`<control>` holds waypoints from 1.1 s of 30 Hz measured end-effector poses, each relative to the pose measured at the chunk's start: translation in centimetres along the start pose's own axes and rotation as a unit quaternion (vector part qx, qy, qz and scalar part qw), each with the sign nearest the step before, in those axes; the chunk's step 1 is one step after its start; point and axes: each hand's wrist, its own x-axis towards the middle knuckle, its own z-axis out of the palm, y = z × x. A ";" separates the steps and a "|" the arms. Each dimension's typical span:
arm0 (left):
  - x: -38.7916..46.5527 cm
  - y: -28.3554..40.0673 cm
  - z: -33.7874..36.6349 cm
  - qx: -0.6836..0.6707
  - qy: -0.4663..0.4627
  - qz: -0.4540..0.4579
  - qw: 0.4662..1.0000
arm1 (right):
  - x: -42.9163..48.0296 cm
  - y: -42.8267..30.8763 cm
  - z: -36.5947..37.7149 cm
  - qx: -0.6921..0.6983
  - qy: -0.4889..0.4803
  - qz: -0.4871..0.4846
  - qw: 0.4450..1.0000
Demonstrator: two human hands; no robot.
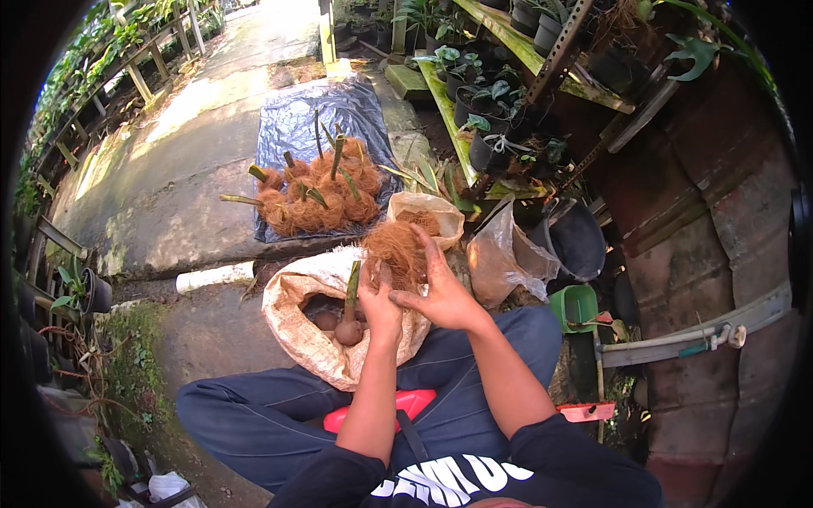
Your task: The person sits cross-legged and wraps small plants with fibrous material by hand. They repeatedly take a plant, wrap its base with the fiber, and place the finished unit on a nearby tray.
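Note:
My left hand (pixel 380 301) and my right hand (pixel 441 289) hold a loose clump of brown coir fibre (pixel 395 251) between them, above an open woven sack (pixel 286 317) with a rolled-down rim. Right beside my left hand is a leaf cutting (pixel 352 292) with a round ball of soil (pixel 349 332) at its base. Whether my left hand grips the cutting or it rests on the sack's contents cannot be told. More round balls (pixel 326 319) lie inside the sack. Behind my right hand, a smaller pale sack (pixel 451 219) holds more coir fibre (pixel 419 222).
Several coir-wrapped cuttings (pixel 321 190) sit on a dark plastic sheet (pixel 317 105) ahead. To the right are a clear plastic bag (pixel 502 260), a black bucket (pixel 575 238) and a green container (pixel 573 308). A white pipe piece (pixel 215 277) lies left. Potted plants (pixel 486 101) line the right.

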 end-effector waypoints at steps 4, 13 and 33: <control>-0.2 -0.2 -0.4 -0.009 -0.037 -0.040 0.998 | 0.3 -0.5 1.3 -0.063 0.114 0.022 0.991; -1.8 1.4 2.3 -0.056 -0.071 -0.107 0.990 | 1.5 0.5 0.5 0.015 0.308 0.039 0.950; -1.3 2.0 0.7 -0.081 -0.188 -0.065 0.977 | 0.8 -0.2 -1.1 0.089 0.210 0.054 0.972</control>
